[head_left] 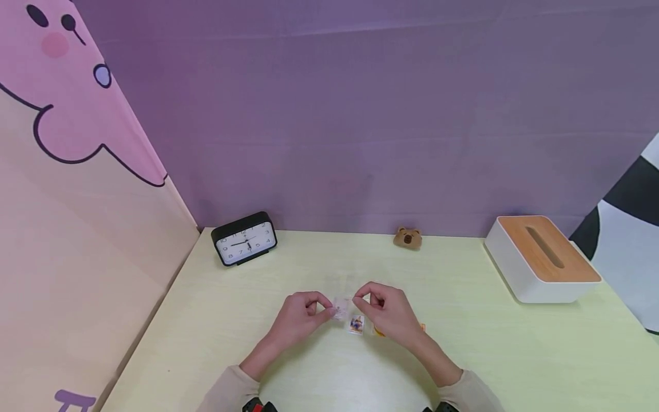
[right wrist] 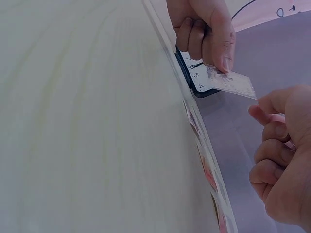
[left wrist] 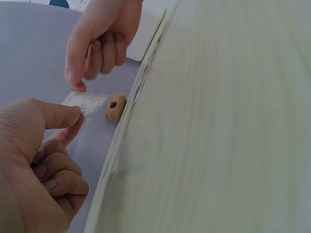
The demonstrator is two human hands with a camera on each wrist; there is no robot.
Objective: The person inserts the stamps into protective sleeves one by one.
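Between the two hands is a small, flat, see-through plastic piece (head_left: 341, 308) with faint whitish print; whether it is a bag or a film I cannot tell. My left hand (head_left: 304, 315) pinches its left end between thumb and index finger. At the opposite edge, the thumb and index fingertips of my right hand (head_left: 388, 312) meet at a corner of the plastic piece (right wrist: 238, 83). Just below it on the table lies a small picture card (head_left: 356, 324) with a colourful figure. Yellow-orange bits (head_left: 379, 332) show from under the right hand, mostly hidden.
A black alarm clock (head_left: 244, 239) stands at the back left of the pale wooden table (head_left: 206, 355). By the rear edge sits a small brown bear-face object (head_left: 408, 238). A white tissue box (head_left: 535, 292) with a wooden lid is at the right. A purple cloth hangs behind.
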